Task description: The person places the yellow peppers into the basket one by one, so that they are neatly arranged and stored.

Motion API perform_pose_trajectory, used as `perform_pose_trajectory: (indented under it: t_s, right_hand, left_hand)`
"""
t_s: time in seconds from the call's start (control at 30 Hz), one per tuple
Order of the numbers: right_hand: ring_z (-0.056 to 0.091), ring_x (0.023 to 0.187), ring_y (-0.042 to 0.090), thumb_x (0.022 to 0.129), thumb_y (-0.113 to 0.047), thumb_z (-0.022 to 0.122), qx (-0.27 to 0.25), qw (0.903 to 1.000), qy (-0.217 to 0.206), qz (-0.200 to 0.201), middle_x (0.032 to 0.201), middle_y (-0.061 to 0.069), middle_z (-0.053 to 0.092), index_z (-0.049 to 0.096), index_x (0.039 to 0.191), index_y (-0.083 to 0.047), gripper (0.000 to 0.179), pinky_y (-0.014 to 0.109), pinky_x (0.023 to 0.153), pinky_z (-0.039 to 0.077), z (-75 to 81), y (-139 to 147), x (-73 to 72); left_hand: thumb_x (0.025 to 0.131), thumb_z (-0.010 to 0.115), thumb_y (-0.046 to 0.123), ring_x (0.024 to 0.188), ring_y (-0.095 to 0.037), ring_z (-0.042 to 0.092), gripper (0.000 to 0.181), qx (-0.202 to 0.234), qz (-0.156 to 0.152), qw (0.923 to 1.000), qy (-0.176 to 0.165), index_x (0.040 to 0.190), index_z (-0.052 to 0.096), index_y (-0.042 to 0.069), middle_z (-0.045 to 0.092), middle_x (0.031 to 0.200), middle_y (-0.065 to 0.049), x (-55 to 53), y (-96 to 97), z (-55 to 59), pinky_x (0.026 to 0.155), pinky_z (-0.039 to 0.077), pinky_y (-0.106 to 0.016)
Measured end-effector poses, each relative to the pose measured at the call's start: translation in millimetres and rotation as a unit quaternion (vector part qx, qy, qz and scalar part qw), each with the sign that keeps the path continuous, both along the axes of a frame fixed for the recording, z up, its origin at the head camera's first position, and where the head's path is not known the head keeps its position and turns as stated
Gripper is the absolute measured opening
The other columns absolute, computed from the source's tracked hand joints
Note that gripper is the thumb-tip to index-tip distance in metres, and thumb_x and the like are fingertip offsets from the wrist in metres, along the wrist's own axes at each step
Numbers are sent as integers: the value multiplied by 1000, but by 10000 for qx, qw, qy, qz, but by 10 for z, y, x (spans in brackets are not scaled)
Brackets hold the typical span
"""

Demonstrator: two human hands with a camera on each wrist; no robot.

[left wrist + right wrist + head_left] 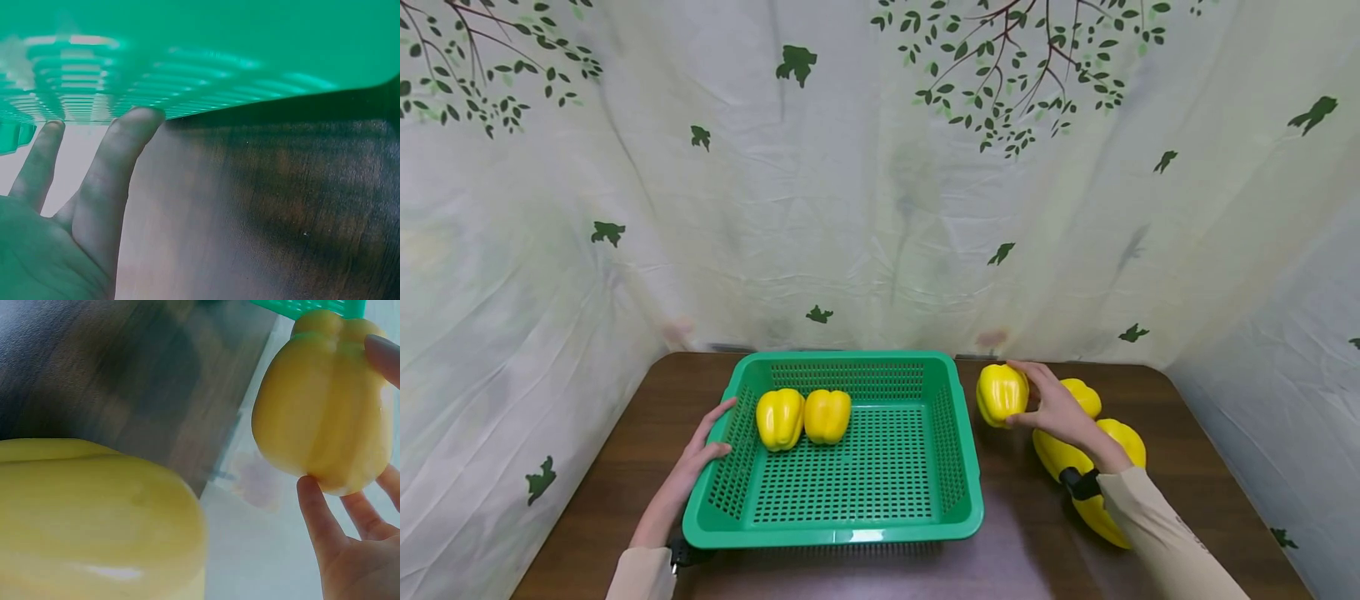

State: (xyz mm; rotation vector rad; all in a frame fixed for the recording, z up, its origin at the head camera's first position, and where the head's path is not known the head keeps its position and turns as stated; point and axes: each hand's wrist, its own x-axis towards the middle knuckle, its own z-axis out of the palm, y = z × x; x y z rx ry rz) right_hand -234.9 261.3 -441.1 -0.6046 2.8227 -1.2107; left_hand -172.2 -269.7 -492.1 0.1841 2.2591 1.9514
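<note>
The left hand (pixel 691 458) is found with fingers extended against the side of the green basket (pixel 775 537), in which two yellow peppers (pixel 780 419) are contained. Past the loose peppers (pixel 1126 443) on the desk (pixel 1007 525), a single yellow pepper (pixel 1002 395) is gripped by the right hand (pixel 1060 410), beside the basket. Transfer is judged under way; a secure carry over the rim is called for. No writing is legible on basket, peppers or leaf-printed curtain (pixel 850 192).

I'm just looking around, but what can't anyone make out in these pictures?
Head view: the right hand and right sleeve partly cover the loose peppers, so their exact number is unclear. The sleeve's small mark is too tiny to read.
Left wrist view: most of the inside of the basket is hidden by its wall.
Right wrist view: the near pepper is cut off by the left and bottom edges.
</note>
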Motion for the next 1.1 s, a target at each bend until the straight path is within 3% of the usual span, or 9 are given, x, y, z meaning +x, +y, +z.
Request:
perform_pose_trajectory:
  t_s: [0.33,0.6,1.1]
  right_hand:
    - [46,113,35,78,-15,79,-229,9996,-36,141,133,20,36,32,146,-1,84,52,96,40,119,-17,22]
    - [45,113,34,78,-16,79,-403,9989,15,226,133,19,36,32,146,-2,83,52,97,39,247,-106,39]
    - [42,121,33,76,-10,80,-569,9960,291,618,142,17,34,34,145,-3,83,48,99,39,364,-376,51]
  left_hand:
    - [96,37,8,115,-39,42,60,-7,-2,10000,48,151,17,22,10,150,-23,1,0,-9,81,50,-35]
    - [97,37,8,110,-24,49,60,30,-42,10000,73,151,17,22,10,150,-23,7,-7,-7,81,50,-35]
    - [97,36,8,113,-36,45,59,-9,-7,10000,67,151,17,21,11,150,-22,13,0,-4,81,49,-37]
